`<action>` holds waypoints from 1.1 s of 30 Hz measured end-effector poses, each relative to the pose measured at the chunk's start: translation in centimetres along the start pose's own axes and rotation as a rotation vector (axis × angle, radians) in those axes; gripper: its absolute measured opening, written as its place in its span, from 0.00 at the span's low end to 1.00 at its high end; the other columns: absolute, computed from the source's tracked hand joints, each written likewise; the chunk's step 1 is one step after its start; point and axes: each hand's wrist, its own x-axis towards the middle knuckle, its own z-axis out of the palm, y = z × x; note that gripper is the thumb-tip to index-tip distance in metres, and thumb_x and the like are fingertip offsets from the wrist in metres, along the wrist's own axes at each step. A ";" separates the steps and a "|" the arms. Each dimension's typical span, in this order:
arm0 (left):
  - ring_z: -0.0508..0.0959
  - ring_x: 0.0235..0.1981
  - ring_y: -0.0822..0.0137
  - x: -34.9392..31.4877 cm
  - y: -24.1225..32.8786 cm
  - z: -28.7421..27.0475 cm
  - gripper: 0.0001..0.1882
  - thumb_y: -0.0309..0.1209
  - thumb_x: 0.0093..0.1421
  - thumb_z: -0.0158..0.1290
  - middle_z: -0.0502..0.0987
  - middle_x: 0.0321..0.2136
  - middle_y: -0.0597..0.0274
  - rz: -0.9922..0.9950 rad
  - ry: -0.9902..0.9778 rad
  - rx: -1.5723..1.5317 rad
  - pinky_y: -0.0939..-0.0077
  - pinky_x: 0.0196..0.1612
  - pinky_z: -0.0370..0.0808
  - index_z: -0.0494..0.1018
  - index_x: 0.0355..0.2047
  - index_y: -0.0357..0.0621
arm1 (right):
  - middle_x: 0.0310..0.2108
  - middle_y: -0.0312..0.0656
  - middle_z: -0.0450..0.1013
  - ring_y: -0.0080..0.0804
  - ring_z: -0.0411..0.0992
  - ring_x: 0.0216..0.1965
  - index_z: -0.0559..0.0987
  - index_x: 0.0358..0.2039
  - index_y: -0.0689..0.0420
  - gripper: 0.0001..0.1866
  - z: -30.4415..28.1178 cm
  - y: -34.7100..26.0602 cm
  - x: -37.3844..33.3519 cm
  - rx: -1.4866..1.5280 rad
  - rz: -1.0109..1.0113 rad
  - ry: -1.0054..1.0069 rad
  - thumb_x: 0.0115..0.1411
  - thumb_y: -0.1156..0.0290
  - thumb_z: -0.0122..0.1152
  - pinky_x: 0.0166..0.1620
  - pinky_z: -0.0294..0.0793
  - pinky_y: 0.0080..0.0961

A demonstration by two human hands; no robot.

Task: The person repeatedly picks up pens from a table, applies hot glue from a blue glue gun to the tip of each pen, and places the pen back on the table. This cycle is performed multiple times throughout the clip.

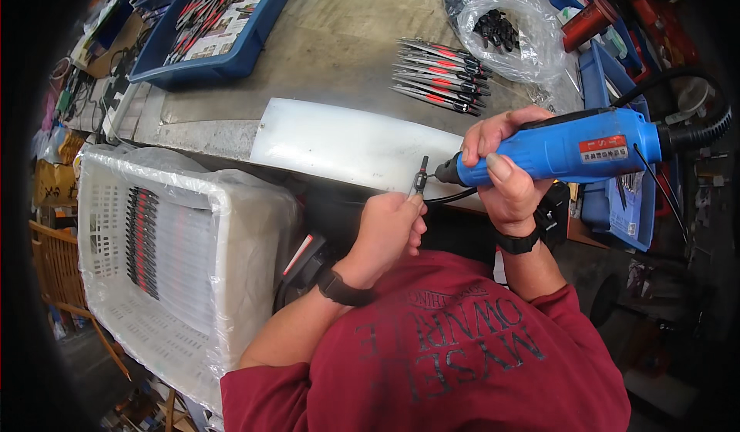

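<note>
My right hand point(510, 185) is wrapped round a blue electric screwdriver point(574, 145), held level with its nose pointing left. Pinched upright in my left hand point(388, 228) is a slim black-and-grey tool point(421, 176); its lower part is hidden by my fingers. The driver's thin tip meets or nearly meets the tool's side; I cannot tell which. Both hands are at the near edge of a pale metal sheet point(339, 135) on the bench. Beyond them lies a stack of slim pointed silver tools point(439, 73) with red and black parts.
At my left stands a white plastic-lined crate point(223, 239) with a row of similar tools point(142, 239). A blue tray point(239, 62) of loose tools sits far left. Far right are a clear bag point(532, 58) of black parts and a blue bin point(647, 231). A black hose point(705, 135) trails from the driver.
</note>
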 end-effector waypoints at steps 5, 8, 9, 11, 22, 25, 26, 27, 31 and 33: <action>0.65 0.11 0.78 0.0 0.1 0.1 0.11 0.31 0.62 0.45 0.69 0.14 0.65 -0.005 0.003 0.002 0.85 0.12 0.64 0.69 0.26 0.37 | 0.26 0.39 0.64 0.26 0.66 0.25 0.60 0.46 0.55 0.28 -0.1 0.1 0.0 -0.002 0.019 0.001 0.44 0.78 0.61 0.29 0.66 0.24; 0.65 0.11 0.78 0.0 0.1 0.0 0.11 0.31 0.62 0.45 0.69 0.14 0.65 -0.002 -0.003 0.002 0.85 0.12 0.64 0.68 0.26 0.37 | 0.26 0.39 0.64 0.26 0.66 0.26 0.60 0.46 0.56 0.28 0.0 0.1 0.0 -0.008 0.037 0.008 0.44 0.78 0.61 0.30 0.66 0.23; 0.65 0.11 0.78 0.0 0.1 0.0 0.11 0.31 0.62 0.45 0.69 0.14 0.65 -0.004 -0.002 0.003 0.85 0.12 0.64 0.68 0.26 0.37 | 0.26 0.38 0.64 0.26 0.66 0.26 0.60 0.46 0.56 0.28 0.0 0.1 0.0 -0.005 0.044 0.013 0.44 0.77 0.61 0.30 0.66 0.22; 0.65 0.10 0.78 0.0 0.1 0.0 0.11 0.31 0.62 0.45 0.69 0.14 0.65 -0.002 -0.004 0.002 0.85 0.12 0.64 0.68 0.26 0.37 | 0.26 0.38 0.64 0.25 0.66 0.26 0.60 0.46 0.57 0.28 0.1 0.0 0.1 -0.029 0.046 0.003 0.44 0.78 0.62 0.30 0.67 0.22; 0.65 0.10 0.78 -0.1 0.1 0.0 0.11 0.31 0.62 0.45 0.69 0.14 0.65 0.004 -0.002 0.004 0.85 0.12 0.64 0.69 0.26 0.36 | 0.26 0.34 0.66 0.19 0.65 0.26 0.62 0.42 0.62 0.24 -0.1 0.1 0.2 -0.287 0.016 -0.109 0.45 0.75 0.60 0.32 0.65 0.18; 0.65 0.10 0.78 -0.1 0.2 0.0 0.11 0.31 0.62 0.45 0.68 0.14 0.65 -0.004 -0.002 0.015 0.85 0.12 0.63 0.69 0.26 0.36 | 0.26 0.33 0.66 0.19 0.65 0.27 0.62 0.42 0.63 0.22 -0.2 0.4 0.3 -0.354 -0.020 -0.169 0.46 0.74 0.59 0.32 0.64 0.18; 0.65 0.10 0.78 -0.1 0.3 0.0 0.11 0.31 0.62 0.45 0.68 0.14 0.66 -0.010 -0.002 0.019 0.85 0.12 0.63 0.69 0.26 0.36 | 0.26 0.33 0.66 0.19 0.65 0.27 0.62 0.42 0.63 0.22 -0.2 0.5 0.3 -0.364 -0.028 -0.188 0.47 0.75 0.58 0.33 0.64 0.18; 0.65 0.10 0.78 -0.1 0.3 0.0 0.11 0.31 0.62 0.44 0.68 0.14 0.66 -0.006 -0.002 0.027 0.85 0.12 0.63 0.69 0.26 0.36 | 0.26 0.33 0.66 0.19 0.65 0.27 0.62 0.42 0.63 0.21 -0.2 0.5 0.4 -0.369 -0.025 -0.201 0.47 0.75 0.57 0.33 0.64 0.18; 0.64 0.10 0.79 0.0 0.2 0.1 0.12 0.31 0.62 0.44 0.68 0.14 0.66 -0.022 0.007 0.026 0.85 0.11 0.62 0.68 0.25 0.36 | 0.32 0.37 0.66 0.21 0.64 0.33 0.62 0.45 0.65 0.23 -0.5 0.7 1.0 -0.477 -0.072 -0.386 0.48 0.78 0.54 0.36 0.64 0.18; 0.64 0.10 0.79 0.0 0.2 0.1 0.12 0.31 0.62 0.44 0.68 0.14 0.66 -0.036 0.010 0.025 0.85 0.11 0.62 0.68 0.25 0.37 | 0.33 0.39 0.65 0.22 0.64 0.34 0.62 0.46 0.63 0.24 -0.3 1.4 1.1 -0.212 0.008 -0.337 0.47 0.78 0.54 0.36 0.65 0.20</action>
